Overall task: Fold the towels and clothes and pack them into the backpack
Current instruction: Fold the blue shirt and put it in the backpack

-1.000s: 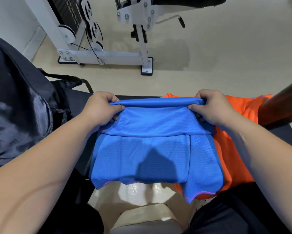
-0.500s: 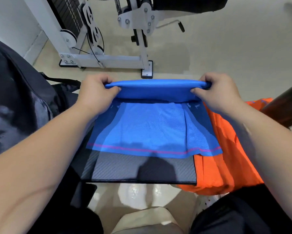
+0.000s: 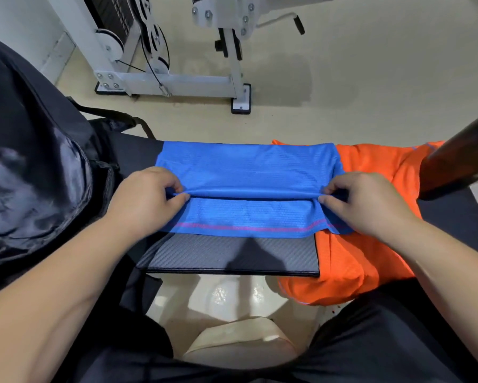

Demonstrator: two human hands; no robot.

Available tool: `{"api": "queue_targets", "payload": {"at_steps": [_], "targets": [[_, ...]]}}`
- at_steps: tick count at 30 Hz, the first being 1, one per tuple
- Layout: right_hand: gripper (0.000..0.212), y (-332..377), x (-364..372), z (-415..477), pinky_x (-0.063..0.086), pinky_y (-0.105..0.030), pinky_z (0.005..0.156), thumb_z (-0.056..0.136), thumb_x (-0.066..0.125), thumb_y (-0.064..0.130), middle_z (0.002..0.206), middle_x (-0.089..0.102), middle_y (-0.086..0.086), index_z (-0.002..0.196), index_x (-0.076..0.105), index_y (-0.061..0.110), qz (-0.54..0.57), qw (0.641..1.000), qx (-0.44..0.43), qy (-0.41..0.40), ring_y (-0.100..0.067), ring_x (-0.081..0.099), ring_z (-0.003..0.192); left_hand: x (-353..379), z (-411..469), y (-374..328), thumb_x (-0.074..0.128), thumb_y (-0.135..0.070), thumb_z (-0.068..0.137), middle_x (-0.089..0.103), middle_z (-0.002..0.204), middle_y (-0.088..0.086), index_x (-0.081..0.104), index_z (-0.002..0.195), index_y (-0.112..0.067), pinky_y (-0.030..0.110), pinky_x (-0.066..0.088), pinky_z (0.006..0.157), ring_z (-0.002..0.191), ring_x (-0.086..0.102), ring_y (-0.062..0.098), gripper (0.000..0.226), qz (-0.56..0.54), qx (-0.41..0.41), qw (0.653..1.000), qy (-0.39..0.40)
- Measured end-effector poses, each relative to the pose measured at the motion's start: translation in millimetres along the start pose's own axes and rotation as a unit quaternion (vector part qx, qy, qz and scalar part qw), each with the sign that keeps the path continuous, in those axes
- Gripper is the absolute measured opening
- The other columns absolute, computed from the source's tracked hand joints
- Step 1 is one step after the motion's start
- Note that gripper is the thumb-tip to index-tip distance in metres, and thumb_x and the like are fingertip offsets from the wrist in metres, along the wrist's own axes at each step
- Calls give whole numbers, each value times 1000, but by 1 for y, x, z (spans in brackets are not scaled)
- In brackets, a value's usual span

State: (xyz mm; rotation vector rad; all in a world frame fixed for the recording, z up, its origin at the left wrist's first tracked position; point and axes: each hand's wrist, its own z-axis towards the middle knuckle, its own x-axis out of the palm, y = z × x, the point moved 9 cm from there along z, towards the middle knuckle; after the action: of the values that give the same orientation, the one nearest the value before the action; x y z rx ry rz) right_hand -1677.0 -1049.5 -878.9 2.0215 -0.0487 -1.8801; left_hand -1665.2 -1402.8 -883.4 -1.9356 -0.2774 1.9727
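Left hand [image 3: 146, 200] and right hand [image 3: 362, 203] had lowered the blue mesh garment [image 3: 246, 167] onto the bench pad [image 3: 232, 255], each pinching its middle crease; another fold looked likely.

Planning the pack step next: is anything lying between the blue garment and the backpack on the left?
Nothing visible does. The left hand and right hand pinch the blue garment; the backpack sits just left of it, only bare bench between. Whether it is open I cannot tell.
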Motion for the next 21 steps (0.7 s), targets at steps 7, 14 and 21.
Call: {"api": "queue_targets", "payload": {"at_steps": [7,14,21], "targets": [[30,21,-22,35,51,-38,70,88,60,55,90,72,-8,87,69,26,-97,995,9,6,-35,67,90,-24,30,-10,66,-36,93,73,96,5,75,89,-22,39,50,84,96,64,31,17,1,-44,998,-46],[70,11,12,98,46,-39,103,84,74,40,143,53,-6,146,47,23,-90,989,51,106,-31,53,128,16,98,-10,72,-33,90,55,144,11,52,144,-15,38,41,107,131,50,31,61,49,-64,991,105],[16,17,-8,103,38,-31,65,77,77,34,95,69,-6,83,64,28,-115,990,41,75,-29,53,81,1,105,-12,72,-27,85,65,98,7,69,90,-18,35,44,75,89,53,28,11,94,-51,991,76]]}}
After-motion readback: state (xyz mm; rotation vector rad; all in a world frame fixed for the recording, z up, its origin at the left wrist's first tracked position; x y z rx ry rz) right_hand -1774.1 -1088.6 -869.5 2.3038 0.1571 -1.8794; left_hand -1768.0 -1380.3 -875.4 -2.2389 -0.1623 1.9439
